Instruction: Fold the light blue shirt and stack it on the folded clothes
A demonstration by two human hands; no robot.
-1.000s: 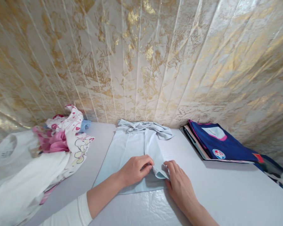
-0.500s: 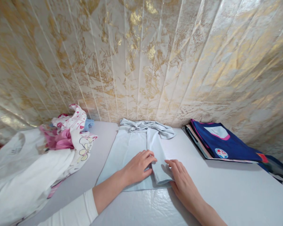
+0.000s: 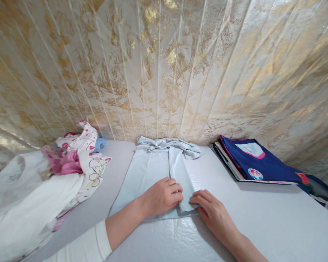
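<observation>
A second ago the lower end of the folded strip (image 3: 182, 174) stood up in a curled, open loop between your hands; now it lies down almost flat, its end near the garment's bottom edge. Your left hand (image 3: 164, 195) has moved slightly lower and curls more, fingers bent inward at the strip's left edge; you cannot tell from here whether they pinch the cloth. Your right hand (image 3: 211, 209) has its fingers half bent, their tips touching the strip's lower right corner, the thumb mostly hidden below, so a firm hold cannot be made out.

The pale blue garment (image 3: 142, 178) lies in front of you, mid-table, smooth and thin with faint creases, its far end bunched into soft, ropy folds. The white table (image 3: 268, 225) has a glossy, slightly rippled surface. To your left sits a loose heap of clothes (image 3: 43, 196), white and pink; to your right, a squared stack (image 3: 273, 165) topped with navy cloth. Behind hangs a pleated sheet (image 3: 164, 72) with mottled gold patterning.
</observation>
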